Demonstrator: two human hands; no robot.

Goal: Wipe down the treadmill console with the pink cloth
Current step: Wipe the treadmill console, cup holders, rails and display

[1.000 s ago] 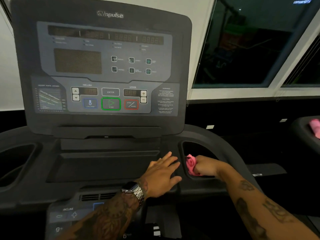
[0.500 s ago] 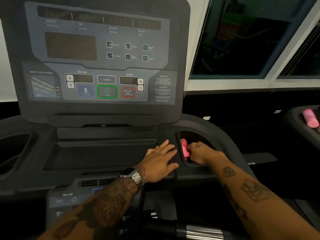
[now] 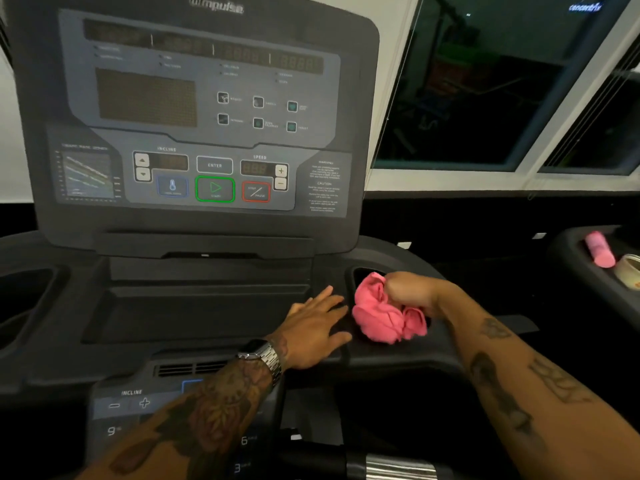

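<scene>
A person stands at a dark treadmill console [image 3: 194, 133], seen from a head camera looking forward and down; both bare, tattooed forearms reach in from the bottom of the view. The right hand [image 3: 407, 289] is clenched around a bunched pink cloth [image 3: 384, 315], which spills out below the fist; the cloth sits at the front edge of the right cup holder [image 3: 363, 273], touching the ledge there. The left hand [image 3: 313, 329] lies flat and relaxed on the ledge just beside the cloth, fingers straight and spread, holding nothing; a metal watch [image 3: 265, 356] is on that wrist. Above, the upright display panel shows dim readouts, a green start button [image 3: 215, 189] and a red stop button [image 3: 256, 192]; its screens are dark. To the far right, on a neighbouring machine, lie a pink roll [image 3: 600, 249] and a roll of tape [image 3: 628, 270]. Judging progress: the cloth is working low on the right side, well away from the panel; no streaks or damp marks show which parts are finished, so I cannot tell what is done; the display face, the centre tray and the left cup holder probably remain.
</scene>
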